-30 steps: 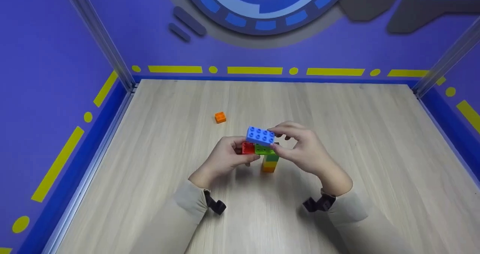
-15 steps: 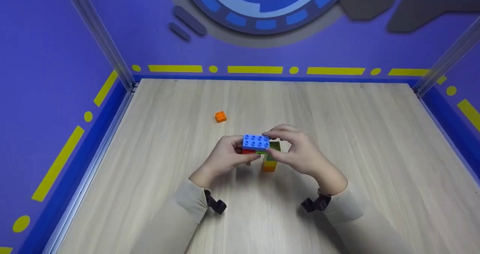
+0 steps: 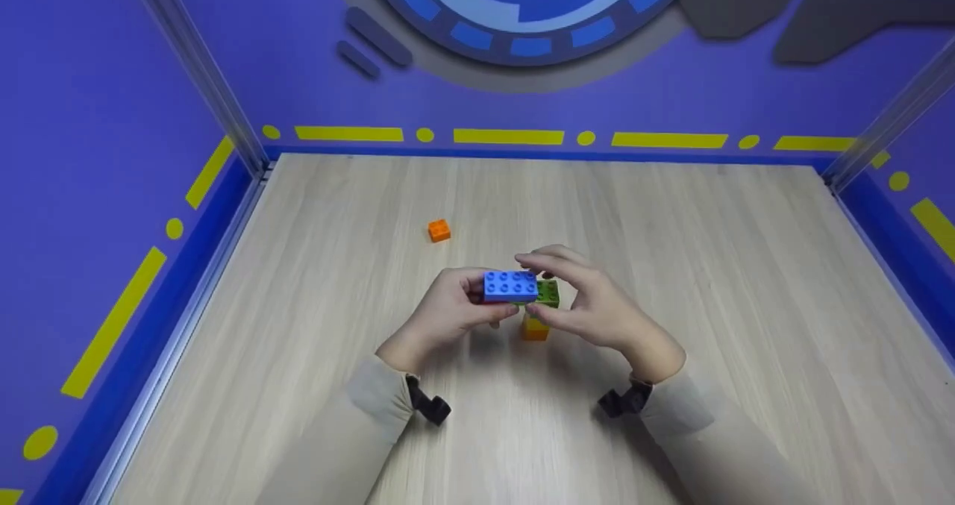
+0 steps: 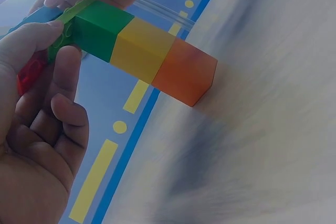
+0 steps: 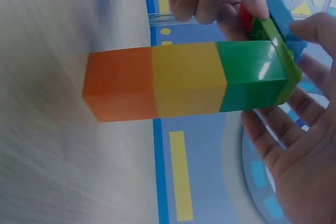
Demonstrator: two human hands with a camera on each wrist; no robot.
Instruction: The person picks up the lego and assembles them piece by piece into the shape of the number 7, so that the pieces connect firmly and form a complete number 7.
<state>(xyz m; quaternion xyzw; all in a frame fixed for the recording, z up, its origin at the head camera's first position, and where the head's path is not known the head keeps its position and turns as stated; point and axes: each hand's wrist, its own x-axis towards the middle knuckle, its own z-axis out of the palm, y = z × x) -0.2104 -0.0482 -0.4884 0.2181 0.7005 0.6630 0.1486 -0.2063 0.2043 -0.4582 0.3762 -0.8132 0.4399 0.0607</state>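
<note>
My left hand (image 3: 455,303) grips a red brick (image 4: 32,72) at the left end of a build, its thumb lying against the light green brick (image 3: 548,292). A blue eight-stud brick (image 3: 510,286) lies on top, covering the red one from above in the head view. My right hand (image 3: 589,296) pinches the blue brick's right end between thumb and fingers, other fingers spread. Under the light green brick stands a column of a green brick (image 5: 254,74), a yellow brick (image 5: 189,80) and an orange brick (image 5: 121,85), upright over the table.
A small orange brick (image 3: 439,230) lies alone on the wooden table (image 3: 336,229), beyond my left hand. Blue panels (image 3: 507,106) with yellow markings stand behind and at both sides, joined by metal posts at the corners.
My right hand has brought the blue brick left and down onto the red and light green bricks, levelling it. Its forefinger has since lifted slightly. My left hand has stayed in place.
</note>
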